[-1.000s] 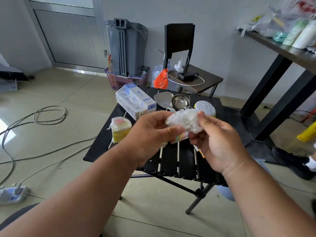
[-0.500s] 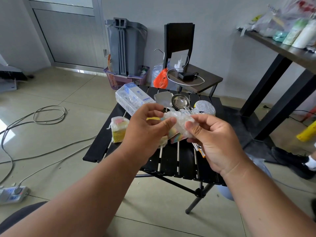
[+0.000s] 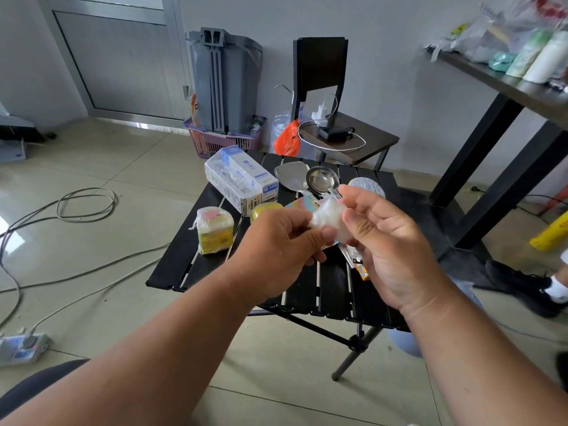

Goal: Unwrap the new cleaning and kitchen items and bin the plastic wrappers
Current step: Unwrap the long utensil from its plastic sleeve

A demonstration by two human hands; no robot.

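While both hands hold a crumpled plastic wrapper above the slatted worktop, they hide part of the items there: a wrapped box, wrapped sponges, a ladle. Left hand and right hand fingers pinch the wad, which shows no clear long axis.

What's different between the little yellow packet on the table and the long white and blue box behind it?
The yellow packet is small and squat; the white and blue box is long and much larger. The packet is yellow with some pink on top; the box is white with blue panels and print. The packet sits near the black table's left edge; the box lies diagonally at its far corner. Both still look wrapped in clear plastic.
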